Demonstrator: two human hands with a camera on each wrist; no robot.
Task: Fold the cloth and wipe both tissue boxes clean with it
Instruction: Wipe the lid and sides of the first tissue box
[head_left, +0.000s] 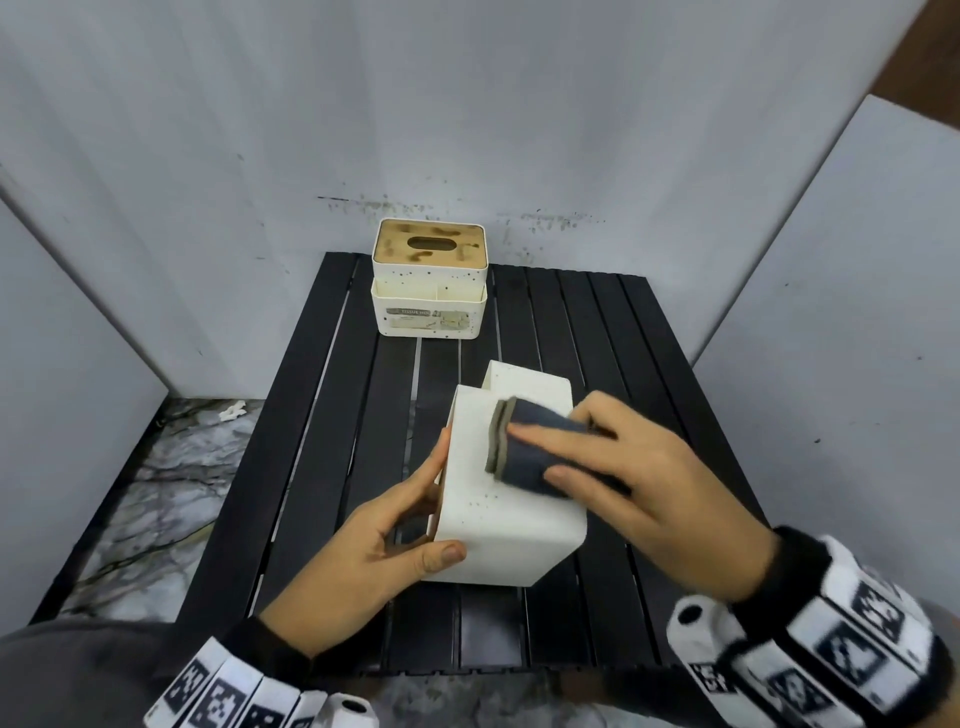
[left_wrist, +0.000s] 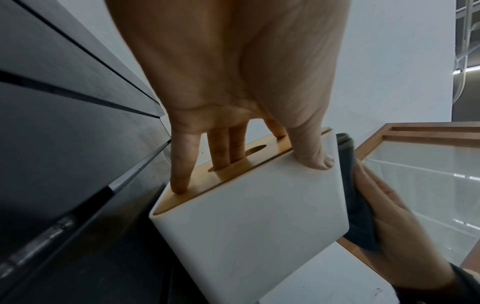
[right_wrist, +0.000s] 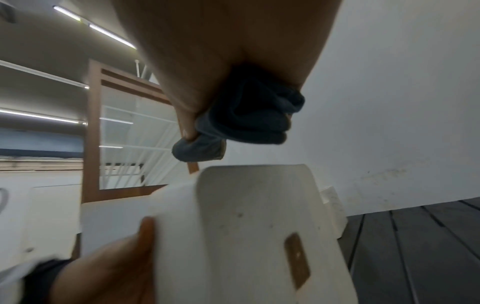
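Right hand (head_left: 634, 467) presses cloth (head_left: 535, 447) on near box (head_left: 498, 514).
Left wrist view shows left hand (left_wrist: 233, 92) fingers (left_wrist: 224, 148) curled into the slot, gripping.

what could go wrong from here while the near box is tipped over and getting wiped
1. The near tissue box lies on its side, steadied only by the left hand, whose fingers hook into the wooden lid's slot. A hard stroke might slide it or pull the lid loose.
2. The right hand pinches the folded cloth loosely; it may unfold.
3. The far tissue box has a stained lid and could get skipped.
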